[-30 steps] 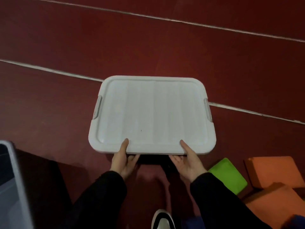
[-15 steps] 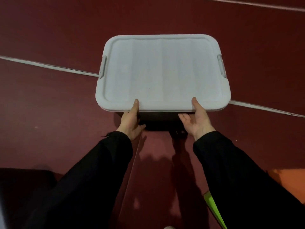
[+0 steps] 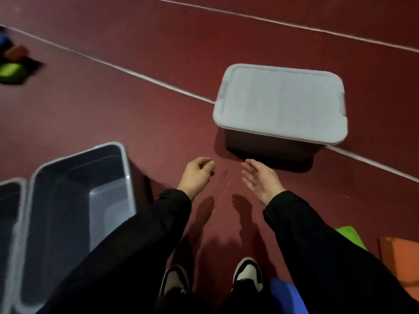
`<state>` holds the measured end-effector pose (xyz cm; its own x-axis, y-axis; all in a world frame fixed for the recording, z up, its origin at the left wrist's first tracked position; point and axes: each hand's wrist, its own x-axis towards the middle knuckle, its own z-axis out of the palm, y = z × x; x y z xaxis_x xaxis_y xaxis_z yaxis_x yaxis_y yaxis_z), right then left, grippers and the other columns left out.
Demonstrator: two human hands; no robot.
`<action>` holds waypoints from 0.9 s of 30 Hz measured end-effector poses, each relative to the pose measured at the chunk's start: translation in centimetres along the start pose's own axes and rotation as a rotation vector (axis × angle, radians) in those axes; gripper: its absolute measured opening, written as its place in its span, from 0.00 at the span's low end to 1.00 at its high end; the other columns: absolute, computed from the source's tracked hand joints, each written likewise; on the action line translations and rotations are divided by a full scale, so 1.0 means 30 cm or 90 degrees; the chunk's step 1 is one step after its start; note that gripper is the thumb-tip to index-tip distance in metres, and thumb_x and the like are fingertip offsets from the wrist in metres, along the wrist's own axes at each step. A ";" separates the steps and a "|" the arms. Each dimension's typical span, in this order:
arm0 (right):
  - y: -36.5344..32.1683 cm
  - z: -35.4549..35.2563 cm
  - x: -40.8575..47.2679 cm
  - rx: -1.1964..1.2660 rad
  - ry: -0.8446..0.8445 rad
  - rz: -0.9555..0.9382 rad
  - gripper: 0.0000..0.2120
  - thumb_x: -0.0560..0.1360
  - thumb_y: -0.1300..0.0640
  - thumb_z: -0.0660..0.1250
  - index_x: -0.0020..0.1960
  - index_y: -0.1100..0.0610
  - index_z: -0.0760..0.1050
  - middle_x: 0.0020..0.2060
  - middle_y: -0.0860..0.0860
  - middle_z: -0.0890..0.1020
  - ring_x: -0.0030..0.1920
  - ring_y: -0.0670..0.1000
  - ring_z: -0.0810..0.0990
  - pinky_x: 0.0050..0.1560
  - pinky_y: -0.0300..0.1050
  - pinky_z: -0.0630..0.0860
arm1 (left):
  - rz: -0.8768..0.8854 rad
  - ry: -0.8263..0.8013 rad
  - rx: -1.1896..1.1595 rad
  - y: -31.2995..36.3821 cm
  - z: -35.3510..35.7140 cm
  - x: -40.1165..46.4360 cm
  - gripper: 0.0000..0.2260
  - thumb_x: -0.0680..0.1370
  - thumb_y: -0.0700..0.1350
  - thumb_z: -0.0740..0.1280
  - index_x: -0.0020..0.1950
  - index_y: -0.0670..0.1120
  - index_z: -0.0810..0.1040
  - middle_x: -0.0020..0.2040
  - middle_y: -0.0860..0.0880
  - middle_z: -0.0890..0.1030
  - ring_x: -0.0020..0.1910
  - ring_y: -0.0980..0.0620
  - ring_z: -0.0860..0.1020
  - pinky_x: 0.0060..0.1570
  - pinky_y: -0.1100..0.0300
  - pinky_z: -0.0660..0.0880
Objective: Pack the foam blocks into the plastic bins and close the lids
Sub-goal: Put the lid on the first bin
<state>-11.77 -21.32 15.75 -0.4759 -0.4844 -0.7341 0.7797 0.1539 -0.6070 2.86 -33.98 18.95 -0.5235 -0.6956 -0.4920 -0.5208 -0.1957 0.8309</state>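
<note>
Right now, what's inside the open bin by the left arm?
No blocks show inside the open bin: only bare grey walls and floor. The left sleeve covers its near right corner, so that part can't be checked. The closed bin has its lid on, contents hidden.

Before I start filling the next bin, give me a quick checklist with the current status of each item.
1. Left hand free: ok, loosely curled, holding nothing.
2. Right hand free: ok, open, palm showing.
3. Lid on the closed bin: ok, it covers the rim; whether the latches are snapped, cannot tell.
4. Open bin ready: ok, no lid, nothing seen inside.
5. Blocks within reach: ok, green block and orange block lie beside the right arm.
6. Lid for the open bin: cannot tell, none in view.
</note>
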 end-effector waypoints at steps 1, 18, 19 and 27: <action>0.038 0.060 -0.060 -0.041 -0.010 -0.002 0.09 0.82 0.54 0.65 0.59 0.55 0.80 0.56 0.52 0.85 0.50 0.48 0.83 0.53 0.43 0.77 | 0.019 0.022 0.011 -0.012 -0.080 -0.081 0.11 0.84 0.47 0.63 0.64 0.45 0.78 0.55 0.49 0.82 0.50 0.53 0.82 0.52 0.57 0.76; 1.100 0.654 -0.424 -0.569 -0.174 0.128 0.43 0.79 0.44 0.69 0.82 0.60 0.49 0.79 0.58 0.62 0.77 0.60 0.64 0.75 0.57 0.65 | -0.146 0.259 -0.153 -0.533 -0.700 -0.667 0.20 0.81 0.49 0.65 0.72 0.47 0.70 0.63 0.48 0.77 0.63 0.49 0.77 0.68 0.46 0.74; 1.140 0.648 -0.427 -0.527 -0.150 0.150 0.41 0.80 0.49 0.69 0.82 0.59 0.50 0.78 0.58 0.64 0.74 0.61 0.69 0.71 0.59 0.69 | -0.149 0.268 -0.157 -0.546 -0.705 -0.673 0.19 0.82 0.49 0.65 0.72 0.47 0.70 0.62 0.48 0.77 0.63 0.49 0.77 0.68 0.46 0.73; 1.051 0.594 -0.439 -0.333 0.025 0.072 0.15 0.74 0.69 0.57 0.52 0.57 0.78 0.41 0.55 0.83 0.36 0.54 0.81 0.31 0.42 0.78 | -0.104 0.229 -0.022 -0.501 -0.692 -0.606 0.21 0.81 0.50 0.64 0.74 0.47 0.69 0.67 0.45 0.76 0.60 0.49 0.78 0.64 0.51 0.74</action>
<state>26.32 -25.43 11.72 -0.4232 -0.4095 -0.8082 0.5242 0.6170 -0.5870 34.21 -32.76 20.80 -0.1623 -0.8500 -0.5011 -0.5521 -0.3427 0.7601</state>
